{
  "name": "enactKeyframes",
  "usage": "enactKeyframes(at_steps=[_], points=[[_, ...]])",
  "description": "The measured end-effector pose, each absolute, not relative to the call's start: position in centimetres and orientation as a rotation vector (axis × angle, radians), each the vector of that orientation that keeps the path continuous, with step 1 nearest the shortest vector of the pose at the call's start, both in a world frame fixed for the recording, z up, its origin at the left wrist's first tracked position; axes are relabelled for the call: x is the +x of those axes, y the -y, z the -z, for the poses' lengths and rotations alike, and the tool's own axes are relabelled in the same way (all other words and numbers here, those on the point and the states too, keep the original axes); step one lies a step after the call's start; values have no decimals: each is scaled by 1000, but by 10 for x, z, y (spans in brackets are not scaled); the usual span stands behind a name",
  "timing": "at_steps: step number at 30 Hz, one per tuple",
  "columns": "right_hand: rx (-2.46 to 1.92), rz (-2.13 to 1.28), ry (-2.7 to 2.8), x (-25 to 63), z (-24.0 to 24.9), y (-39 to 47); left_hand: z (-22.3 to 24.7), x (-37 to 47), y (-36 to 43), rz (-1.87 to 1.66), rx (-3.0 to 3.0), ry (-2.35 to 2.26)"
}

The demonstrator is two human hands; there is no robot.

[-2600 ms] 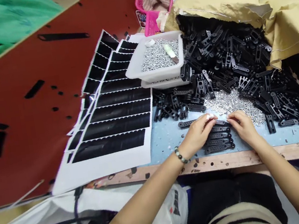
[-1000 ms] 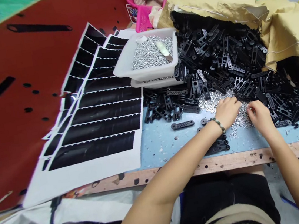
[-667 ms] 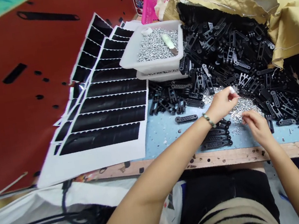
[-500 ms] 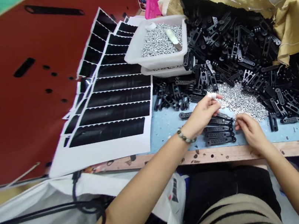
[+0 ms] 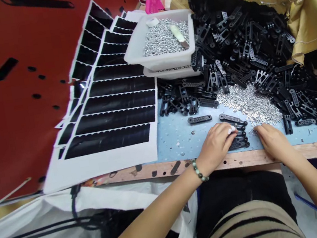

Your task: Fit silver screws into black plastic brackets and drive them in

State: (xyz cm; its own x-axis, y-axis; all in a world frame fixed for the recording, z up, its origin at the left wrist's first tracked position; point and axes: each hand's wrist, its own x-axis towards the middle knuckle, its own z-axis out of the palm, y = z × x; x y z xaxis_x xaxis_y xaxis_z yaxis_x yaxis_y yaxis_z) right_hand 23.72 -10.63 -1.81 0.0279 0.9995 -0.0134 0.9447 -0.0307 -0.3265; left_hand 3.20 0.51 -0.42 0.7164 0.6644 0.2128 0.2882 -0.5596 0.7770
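My left hand [image 5: 218, 141], with white tape on one finger and a bead bracelet at the wrist, rests over the left ends of a row of black slotted plastic arms [image 5: 241, 145]. Its fingers are curled together; what they hold, if anything, is hidden. To the right of the row, my right hand [image 5: 272, 139] has thumb and fingertips pinched at the near edge of a pile of small silver screws and nuts [image 5: 259, 106]. Anything in that pinch is too small to make out. Another black arm [image 5: 199, 119] lies apart, farther left on the blue table cover [image 5: 177, 144].
A large heap of black plastic parts [image 5: 242, 42] spills from a yellow sack [image 5: 312, 28] at the back right. Stacked white tubs [image 5: 164, 59] hold silver screws. Sheets of black strips [image 5: 111, 104] lie at left beside a red board [image 5: 14, 128]. The wooden edge [image 5: 160, 169] runs in front.
My left hand has come down and nearer from above the row, onto the black arms. My right hand has shifted only slightly, its fingertips pointing more downward. The camera view has moved a little.
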Motion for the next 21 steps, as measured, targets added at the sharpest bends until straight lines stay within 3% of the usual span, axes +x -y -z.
enactKeyframes(at_steps=[9,16,21], points=[[-1700,-768,1252,226,16,106,17,37,-1,-682,2531,-682],[-1571,-439,1710,190,22,92,-11,51,-31,-745,2517,-773],[-1644,-190,2006,188,23,91,-17,121,-62,-326,2751,-604]])
